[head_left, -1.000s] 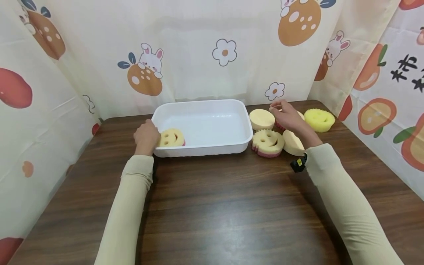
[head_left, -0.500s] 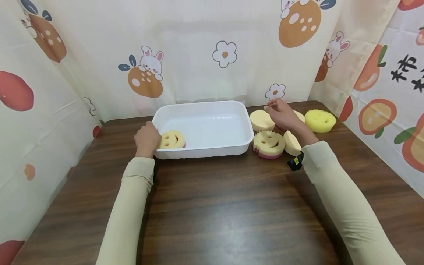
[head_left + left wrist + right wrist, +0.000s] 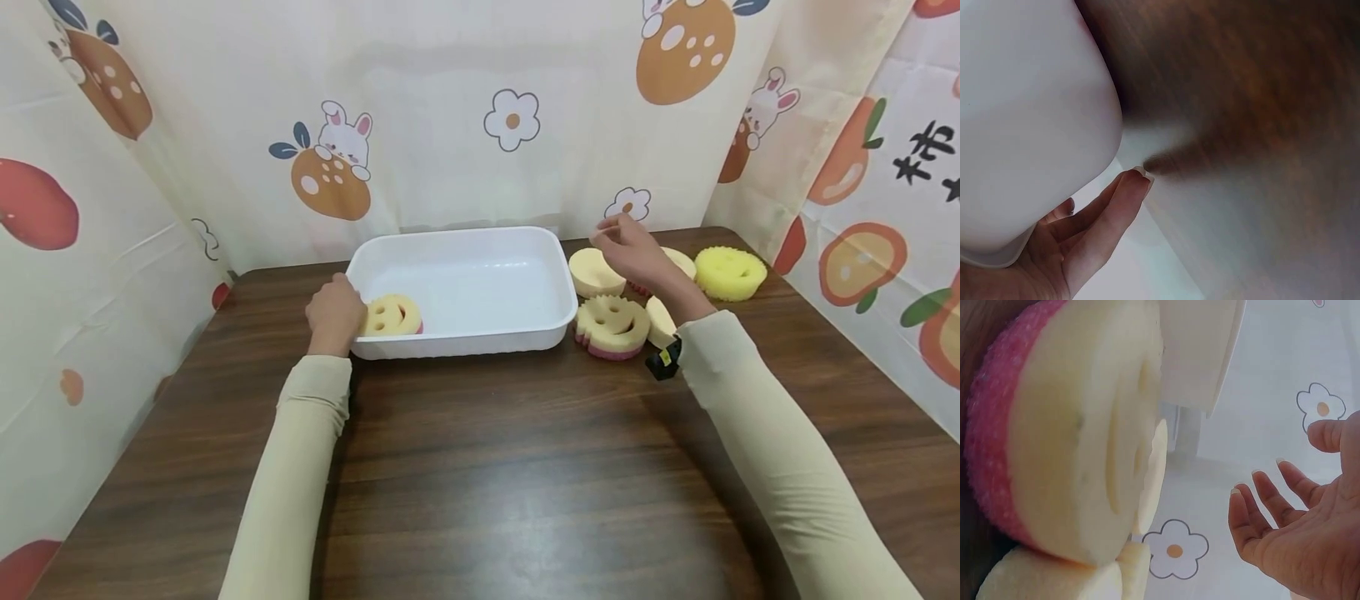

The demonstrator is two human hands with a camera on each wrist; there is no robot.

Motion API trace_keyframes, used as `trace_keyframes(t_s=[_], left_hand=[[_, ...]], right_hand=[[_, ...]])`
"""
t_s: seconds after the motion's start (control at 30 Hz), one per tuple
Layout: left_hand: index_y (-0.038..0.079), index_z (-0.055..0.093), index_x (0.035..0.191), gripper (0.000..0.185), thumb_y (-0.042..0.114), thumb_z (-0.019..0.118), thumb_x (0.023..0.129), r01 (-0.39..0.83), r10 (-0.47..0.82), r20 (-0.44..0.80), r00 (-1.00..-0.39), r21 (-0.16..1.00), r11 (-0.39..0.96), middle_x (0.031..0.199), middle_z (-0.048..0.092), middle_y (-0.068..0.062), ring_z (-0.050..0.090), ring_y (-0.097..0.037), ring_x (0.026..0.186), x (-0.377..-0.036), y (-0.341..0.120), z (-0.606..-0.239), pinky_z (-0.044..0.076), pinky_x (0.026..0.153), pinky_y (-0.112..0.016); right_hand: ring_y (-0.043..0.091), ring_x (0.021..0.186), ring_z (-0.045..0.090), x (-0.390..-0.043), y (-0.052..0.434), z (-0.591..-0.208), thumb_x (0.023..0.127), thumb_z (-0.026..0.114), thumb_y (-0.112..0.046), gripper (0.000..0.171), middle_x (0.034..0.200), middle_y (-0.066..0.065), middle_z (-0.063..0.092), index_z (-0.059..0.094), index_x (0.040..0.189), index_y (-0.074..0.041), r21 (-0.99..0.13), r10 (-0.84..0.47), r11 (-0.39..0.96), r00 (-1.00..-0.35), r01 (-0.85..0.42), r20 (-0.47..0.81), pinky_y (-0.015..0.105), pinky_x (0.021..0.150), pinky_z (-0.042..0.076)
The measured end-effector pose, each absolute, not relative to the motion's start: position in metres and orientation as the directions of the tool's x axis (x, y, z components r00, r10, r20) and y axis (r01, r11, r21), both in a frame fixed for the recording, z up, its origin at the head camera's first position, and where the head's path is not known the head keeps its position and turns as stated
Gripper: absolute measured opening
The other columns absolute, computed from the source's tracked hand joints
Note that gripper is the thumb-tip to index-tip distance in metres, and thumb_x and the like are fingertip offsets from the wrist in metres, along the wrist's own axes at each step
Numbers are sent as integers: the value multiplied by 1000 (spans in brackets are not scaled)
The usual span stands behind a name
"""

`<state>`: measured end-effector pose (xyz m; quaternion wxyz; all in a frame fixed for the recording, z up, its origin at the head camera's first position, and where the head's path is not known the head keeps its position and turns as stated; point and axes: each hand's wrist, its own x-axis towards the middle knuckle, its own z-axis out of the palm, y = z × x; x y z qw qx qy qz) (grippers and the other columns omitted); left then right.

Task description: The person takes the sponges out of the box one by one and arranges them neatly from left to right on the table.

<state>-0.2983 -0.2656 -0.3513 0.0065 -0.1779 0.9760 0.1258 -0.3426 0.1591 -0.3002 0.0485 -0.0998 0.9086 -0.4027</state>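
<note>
My left hand [image 3: 335, 315] grips the left end of a white tray [image 3: 465, 342]. In the left wrist view, fingers [image 3: 1110, 228] lie along the tray's outer wall near its rim. A smiley sponge [image 3: 395, 316] lies inside the tray's near left corner. My right hand [image 3: 633, 252] hovers above the sponges right of the tray, fingers loosely bent and holding nothing. Below it are a round cream sponge [image 3: 596, 273], a smiley sponge [image 3: 615, 325] with a pink underside, a tilted cream sponge [image 3: 661, 324] and a partly hidden sponge [image 3: 680, 262].
A bright yellow smiley sponge [image 3: 730, 273] sits at the far right of the dark wood table [image 3: 487, 467]. Printed curtains [image 3: 465, 117] stand behind the table and along both sides. The right wrist carries a small black device [image 3: 663, 361].
My right hand has drifted left and slightly up, away from the sponges at the back right. My left hand, the tray and the sponge inside it stay in place.
</note>
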Motion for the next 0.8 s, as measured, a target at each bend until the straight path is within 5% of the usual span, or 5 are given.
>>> trace_keyframes(t_s=[0.8], left_hand=[[-9,39,137,46,23,36,105,-354,-350,-60,-935,237,905,121,60,-30,63,-42,107,-300,-268,-351,53,88,-52]], right_hand=[[40,137,42,-354,121,-282,103,37,-40,59,154,23,37,33,147,1,-688,-291,689,-957,-228,26,56,108,39]])
